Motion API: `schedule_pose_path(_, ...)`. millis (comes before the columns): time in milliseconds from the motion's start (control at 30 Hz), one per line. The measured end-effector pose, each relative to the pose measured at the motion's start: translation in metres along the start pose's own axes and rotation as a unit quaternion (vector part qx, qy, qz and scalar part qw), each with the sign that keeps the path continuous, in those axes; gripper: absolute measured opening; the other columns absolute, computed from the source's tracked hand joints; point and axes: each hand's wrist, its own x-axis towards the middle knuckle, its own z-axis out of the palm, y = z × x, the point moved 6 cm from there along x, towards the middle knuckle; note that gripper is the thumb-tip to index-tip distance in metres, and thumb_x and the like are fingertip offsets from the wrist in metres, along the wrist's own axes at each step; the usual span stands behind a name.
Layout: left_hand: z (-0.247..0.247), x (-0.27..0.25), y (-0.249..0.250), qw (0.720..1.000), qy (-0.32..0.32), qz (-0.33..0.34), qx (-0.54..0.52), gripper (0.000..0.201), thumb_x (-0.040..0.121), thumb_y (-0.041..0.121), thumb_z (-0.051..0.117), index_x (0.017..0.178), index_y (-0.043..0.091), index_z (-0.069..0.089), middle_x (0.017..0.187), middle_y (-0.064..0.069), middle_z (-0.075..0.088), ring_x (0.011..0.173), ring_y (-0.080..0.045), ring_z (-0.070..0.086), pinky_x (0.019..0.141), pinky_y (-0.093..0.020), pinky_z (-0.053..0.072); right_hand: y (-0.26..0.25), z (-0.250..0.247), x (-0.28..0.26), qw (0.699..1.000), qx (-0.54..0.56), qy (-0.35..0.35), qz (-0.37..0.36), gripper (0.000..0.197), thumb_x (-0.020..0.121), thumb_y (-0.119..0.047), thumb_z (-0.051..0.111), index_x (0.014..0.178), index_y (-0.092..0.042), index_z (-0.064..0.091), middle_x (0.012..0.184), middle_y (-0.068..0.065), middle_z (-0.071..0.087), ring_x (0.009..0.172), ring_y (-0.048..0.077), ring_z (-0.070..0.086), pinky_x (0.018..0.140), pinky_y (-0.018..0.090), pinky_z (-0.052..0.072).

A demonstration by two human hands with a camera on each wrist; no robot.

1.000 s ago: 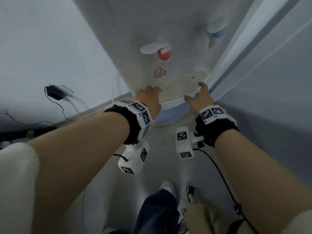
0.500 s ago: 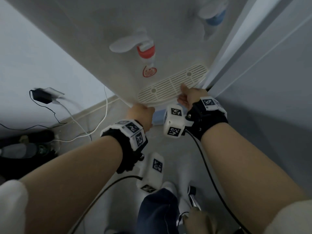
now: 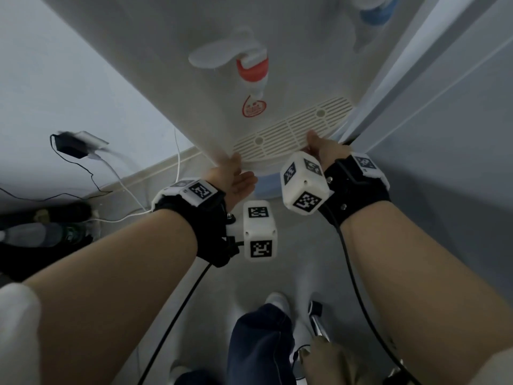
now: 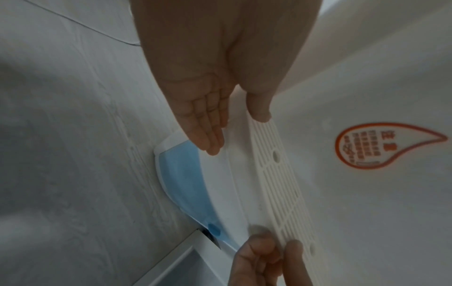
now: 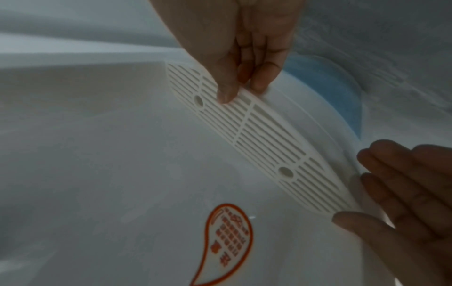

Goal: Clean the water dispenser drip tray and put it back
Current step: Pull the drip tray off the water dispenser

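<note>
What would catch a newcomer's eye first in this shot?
Probably the two bare hands at the slotted drip tray low on the white water dispenser: the left hand open at its left end, the right hand with a pinching grip on its right end. Next, the red tap just above the tray.

Left hand (image 3: 233, 176) and right hand (image 3: 324, 151) at ends of slotted drip tray (image 3: 291, 132) on white dispenser (image 3: 172, 51)
</note>
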Motion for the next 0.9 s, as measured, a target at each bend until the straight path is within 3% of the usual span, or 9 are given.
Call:
schedule_pose_path(100, 0.002, 0.000, 0.000, 0.999, -0.024, -0.006, -0.037, 0.036, 0.091, 0.036, 0.050, 0.074, 0.005, 0.045, 0.078, -0.012, 0.052, 0.068, -0.020, 0.053, 0.064, -0.030, 0.052, -0.002, -0.001, -0.004, 0.999, 0.019, 0.019, -0.017, 0.018, 0.090, -0.015, 0.058, 0.074, -0.011, 0.050, 0.030, -0.011, 0.053, 0.030, 0.000, 0.052, 0.037, 0.011, 0.044)
schedule_pose_path(233, 0.006, -0.001, 0.000, 0.998, -0.041, -0.012, -0.045, 0.039, 0.090, 0.039, 0.049, 0.081, 0.002, 0.046, 0.083, -0.014, 0.056, 0.074, -0.023, 0.057, 0.079, -0.036, 0.050, -0.002, -0.006, -0.013, 0.995, 0.087, 0.046, -0.014, 0.017, 0.083, -0.008, 0.066, 0.071, -0.002, 0.055, 0.037, 0.001, 0.059, 0.035, 0.010, 0.057, 0.038, 0.016, 0.045)
schedule_pose_path(367, 0.008, -0.004, 0.003, 0.997, -0.054, 0.000, -0.063, 0.038, 0.090, 0.039, 0.048, 0.083, 0.002, 0.047, 0.085, -0.011, 0.058, 0.075, -0.019, 0.058, 0.073, -0.032, 0.051, -0.003, -0.010, -0.022, 0.994, 0.105, 0.032, -0.024, 0.016, 0.081, -0.005, 0.068, 0.070, 0.000, 0.057, 0.050, 0.008, 0.062, 0.045, 0.014, 0.060, 0.046, 0.019, 0.052)
schedule_pose_path(500, 0.009, -0.009, -0.002, 0.994, -0.080, 0.014, -0.068, 0.037, 0.092, 0.039, 0.045, 0.085, 0.003, 0.052, 0.088, -0.009, 0.059, 0.077, -0.016, 0.058, 0.083, -0.031, 0.049, -0.006, -0.015, -0.032, 0.992, 0.109, 0.024, -0.049, 0.022, 0.080, -0.002, 0.068, 0.063, -0.001, 0.055, 0.047, 0.005, 0.060, 0.045, 0.013, 0.057, 0.049, 0.021, 0.053)
schedule_pose_path(667, -0.002, -0.026, -0.017, 0.991, -0.077, 0.013, -0.112, 0.028, 0.093, 0.035, 0.046, 0.086, 0.009, 0.054, 0.085, -0.003, 0.058, 0.079, -0.013, 0.059, 0.074, -0.026, 0.049, 0.006, -0.021, -0.059, 0.993, 0.106, 0.027, -0.053, 0.016, 0.080, 0.002, 0.067, 0.067, 0.000, 0.057, 0.052, 0.004, 0.063, 0.042, 0.010, 0.059, 0.046, 0.019, 0.050)
schedule_pose_path(800, -0.026, -0.050, -0.036, 0.985, -0.070, -0.003, -0.161, 0.028, 0.093, 0.031, 0.046, 0.086, 0.005, 0.054, 0.083, -0.006, 0.058, 0.078, -0.016, 0.059, 0.082, -0.026, 0.050, 0.027, -0.020, -0.093, 0.993, 0.105, 0.034, -0.045, 0.017, 0.080, 0.003, 0.065, 0.066, -0.003, 0.057, 0.051, 0.002, 0.063, 0.043, 0.008, 0.059, 0.047, 0.017, 0.051)
schedule_pose_path(900, -0.055, -0.075, -0.053, 0.982, -0.073, -0.007, -0.175, 0.028, 0.093, 0.032, 0.045, 0.089, 0.006, 0.054, 0.085, -0.006, 0.058, 0.079, -0.016, 0.059, 0.065, -0.021, 0.056, 0.047, -0.013, -0.127, 0.994, 0.100, 0.036, -0.038, 0.019, 0.080, 0.003, 0.066, 0.067, -0.004, 0.054, 0.052, 0.002, 0.062, 0.042, 0.008, 0.057, 0.046, 0.017, 0.050)
